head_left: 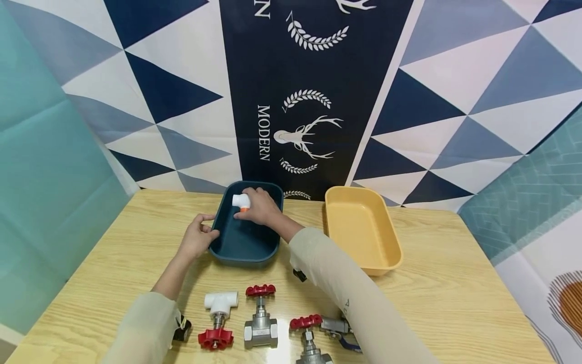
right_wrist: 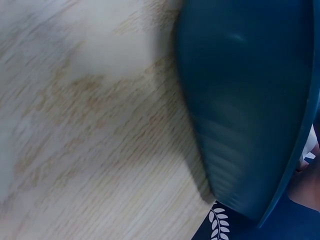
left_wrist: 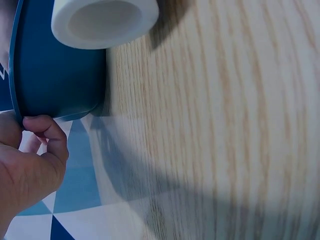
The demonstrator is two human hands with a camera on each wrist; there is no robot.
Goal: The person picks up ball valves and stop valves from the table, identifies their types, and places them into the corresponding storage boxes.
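far wall cloth point(head_left: 186, 71), dark middle strip point(head_left: 254, 65): "MODERN" point(head_left: 263, 133), white capitals turned sideways and running downward, left of a white deer head point(head_left: 286, 137) | same strip, higher up: white "N" point(head_left: 261, 9), also sideways, at the head view's top edge | right sleeve point(head_left: 327, 268): dark marks point(head_left: 347, 304), too small to read

Mid-frame, a dark teal tub point(head_left: 243, 241) holds a white-and-orange pipe fitting point(head_left: 240, 201); right, a yellow tub point(head_left: 359, 227). Below, a red-wheeled silver gate valve point(head_left: 261, 331). The desk point(head_left: 438, 273) is yellowish wood grain, the upper-right backdrop point(head_left: 454, 101) navy, grey-blue and white triangles.
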